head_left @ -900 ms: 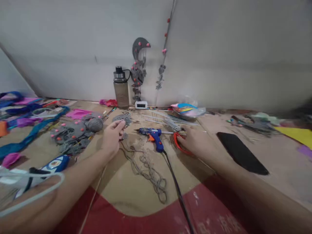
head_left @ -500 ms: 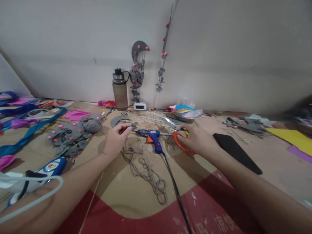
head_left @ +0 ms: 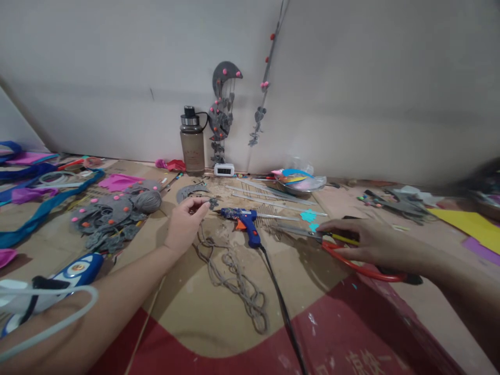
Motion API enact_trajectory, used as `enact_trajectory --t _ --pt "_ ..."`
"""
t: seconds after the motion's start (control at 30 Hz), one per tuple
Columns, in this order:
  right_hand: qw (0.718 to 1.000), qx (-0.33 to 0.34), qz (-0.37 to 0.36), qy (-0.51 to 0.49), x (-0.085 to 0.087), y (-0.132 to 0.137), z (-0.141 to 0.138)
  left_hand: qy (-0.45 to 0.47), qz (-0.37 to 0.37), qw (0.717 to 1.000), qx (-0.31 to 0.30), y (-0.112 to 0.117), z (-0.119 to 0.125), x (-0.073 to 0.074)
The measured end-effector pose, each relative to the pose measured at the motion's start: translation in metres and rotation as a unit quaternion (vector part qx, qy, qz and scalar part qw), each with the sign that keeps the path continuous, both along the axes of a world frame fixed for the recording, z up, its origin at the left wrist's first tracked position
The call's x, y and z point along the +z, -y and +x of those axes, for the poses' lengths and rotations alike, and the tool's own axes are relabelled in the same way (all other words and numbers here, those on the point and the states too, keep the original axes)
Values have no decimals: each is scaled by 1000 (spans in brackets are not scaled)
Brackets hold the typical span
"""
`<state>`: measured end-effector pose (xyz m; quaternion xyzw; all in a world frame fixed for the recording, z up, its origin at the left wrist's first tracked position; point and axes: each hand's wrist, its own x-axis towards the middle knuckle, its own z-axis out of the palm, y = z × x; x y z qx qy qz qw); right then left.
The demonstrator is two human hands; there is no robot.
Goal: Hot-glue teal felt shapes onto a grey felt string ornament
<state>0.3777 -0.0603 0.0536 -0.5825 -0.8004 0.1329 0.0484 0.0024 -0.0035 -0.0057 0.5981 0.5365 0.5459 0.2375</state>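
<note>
My left hand (head_left: 186,221) pinches a small grey felt piece (head_left: 213,203) between thumb and fingertips, left of the glue gun's nozzle. Grey yarn (head_left: 234,284) runs from below that hand and lies in loose loops on the cardboard. The blue glue gun (head_left: 250,226) rests on its side, its orange trigger facing the left hand and its black cord trailing toward me. My right hand (head_left: 361,240) is closed over the orange-handled scissors (head_left: 363,268), whose blades point left, low over the cardboard. A yellow strip shows by its fingers. Turquoise cut pieces (head_left: 308,215) lie just beyond the blades.
Behind stand a water bottle (head_left: 192,146), a small white digital clock (head_left: 224,170) and a bowl (head_left: 300,182) of scraps. Grey felt pieces with pompoms (head_left: 113,211) lie left, near a blue-and-white device (head_left: 80,271). Yellow sheet (head_left: 469,224) lies right. Decorated strings hang on the wall.
My right hand has moved right and toward me with the scissors, now covering most of the black slab. Turquoise pieces have come into view. My left hand has stayed nearly in place.
</note>
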Motion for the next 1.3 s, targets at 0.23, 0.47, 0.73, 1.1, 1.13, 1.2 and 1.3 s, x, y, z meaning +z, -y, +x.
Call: enact_trajectory --t 0.23,0.47,0.73,1.1,1.13,1.2,1.3 --pt "999 11 -13 44 -18 5 3 3 -25 1000 -2 2 1 2" --pt "995 -41 79 -40 9 17 -69 -16 4 1000 -6 2 1 3" --pt "998 -51 26 -35 -26 -12 -158 9 97 995 14 12 0 18" --pt "965 119 193 -129 -26 6 -194 225 -10 973 -58 15 1 18" --pt "966 136 179 -127 -30 7 -199 226 -10 972 -57 15 1 17" --pt "970 157 160 -97 -38 7 -210 231 -10 971 -56 13 0 17" --pt "971 190 135 -60 -46 11 -220 252 -17 966 -58 10 -1 17"
